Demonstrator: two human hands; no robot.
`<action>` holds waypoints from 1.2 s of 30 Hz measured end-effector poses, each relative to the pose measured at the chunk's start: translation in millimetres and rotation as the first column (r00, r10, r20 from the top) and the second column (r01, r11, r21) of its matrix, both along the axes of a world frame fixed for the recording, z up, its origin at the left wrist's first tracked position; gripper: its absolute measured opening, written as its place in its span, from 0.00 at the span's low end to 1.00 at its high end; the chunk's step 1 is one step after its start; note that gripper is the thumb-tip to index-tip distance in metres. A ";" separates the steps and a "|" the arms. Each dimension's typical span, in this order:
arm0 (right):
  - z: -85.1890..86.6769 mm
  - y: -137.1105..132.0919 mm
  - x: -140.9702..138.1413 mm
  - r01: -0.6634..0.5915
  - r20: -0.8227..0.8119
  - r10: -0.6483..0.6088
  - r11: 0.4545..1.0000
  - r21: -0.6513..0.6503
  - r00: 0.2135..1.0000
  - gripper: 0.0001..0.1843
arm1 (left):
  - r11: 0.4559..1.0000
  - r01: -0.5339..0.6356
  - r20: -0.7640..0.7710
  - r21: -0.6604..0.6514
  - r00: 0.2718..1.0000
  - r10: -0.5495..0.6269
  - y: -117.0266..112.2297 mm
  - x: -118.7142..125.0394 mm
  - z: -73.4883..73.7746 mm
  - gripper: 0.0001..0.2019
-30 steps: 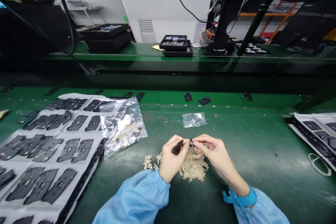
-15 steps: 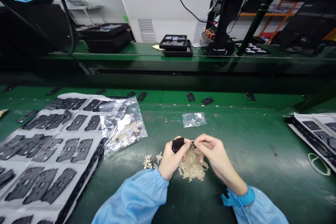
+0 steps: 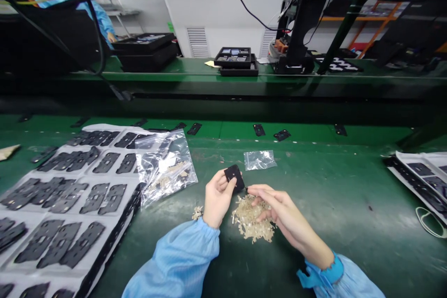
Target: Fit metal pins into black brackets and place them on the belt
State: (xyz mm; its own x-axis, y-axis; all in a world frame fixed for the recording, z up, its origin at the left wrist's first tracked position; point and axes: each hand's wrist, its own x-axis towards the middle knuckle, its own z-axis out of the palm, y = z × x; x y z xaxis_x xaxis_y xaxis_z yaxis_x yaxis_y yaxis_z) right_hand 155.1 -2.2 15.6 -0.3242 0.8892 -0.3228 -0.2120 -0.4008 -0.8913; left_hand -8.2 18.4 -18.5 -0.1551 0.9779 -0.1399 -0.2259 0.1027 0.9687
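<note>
My left hand [image 3: 216,198] holds a small flat black part [image 3: 234,177] between thumb and fingers, lifted a little above the green table [image 3: 331,205]. My right hand [image 3: 275,209] rests over a pile of small beige pieces [image 3: 249,223], its fingertips pinched together beside the black part; whatever they hold is too small to name. Both arms wear light blue sleeves.
White sheets carrying several black flat parts [image 3: 63,195] lie at the left. A clear bag of beige pieces [image 3: 165,167] overlaps them. A small empty clear bag [image 3: 259,159] lies beyond my hands. More sheets [image 3: 422,174] sit at the right edge. Black trays [image 3: 235,60] stand on the far bench.
My left hand has raised the black part and turned it flat toward the camera. My right hand has dropped away from it onto the beige pile.
</note>
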 end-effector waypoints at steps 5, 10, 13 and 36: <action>-1.8 3.4 0.7 -0.009 0.067 0.009 1.000 0.005 0.998 0.16 | 1.000 0.031 -0.012 0.002 0.999 -0.031 -3.1 2.4 1.4 0.17; -4.7 4.7 1.1 -0.022 0.082 0.020 0.999 0.027 0.996 0.18 | 0.999 0.031 -0.049 0.013 0.998 -0.031 -4.9 4.5 4.0 0.17; -5.7 4.5 0.7 -0.027 0.085 0.024 0.999 0.035 0.996 0.17 | 0.999 0.041 -0.063 0.020 0.997 -0.040 -5.6 4.8 4.8 0.16; -15.6 12.7 10.2 0.004 -0.057 -0.011 0.993 -0.119 0.998 0.17 | 0.993 0.118 0.006 -0.007 0.993 -0.117 -6.6 3.7 8.1 0.17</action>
State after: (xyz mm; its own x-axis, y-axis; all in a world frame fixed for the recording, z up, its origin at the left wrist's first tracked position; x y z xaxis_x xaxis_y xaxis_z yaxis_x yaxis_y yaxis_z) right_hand 165.3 10.5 0.0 -0.3385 0.8481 -0.4075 -0.2650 -0.5015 -0.8236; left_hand -4.5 11.7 -10.4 -0.0384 0.9883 -0.1479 -0.2174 0.1362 0.9665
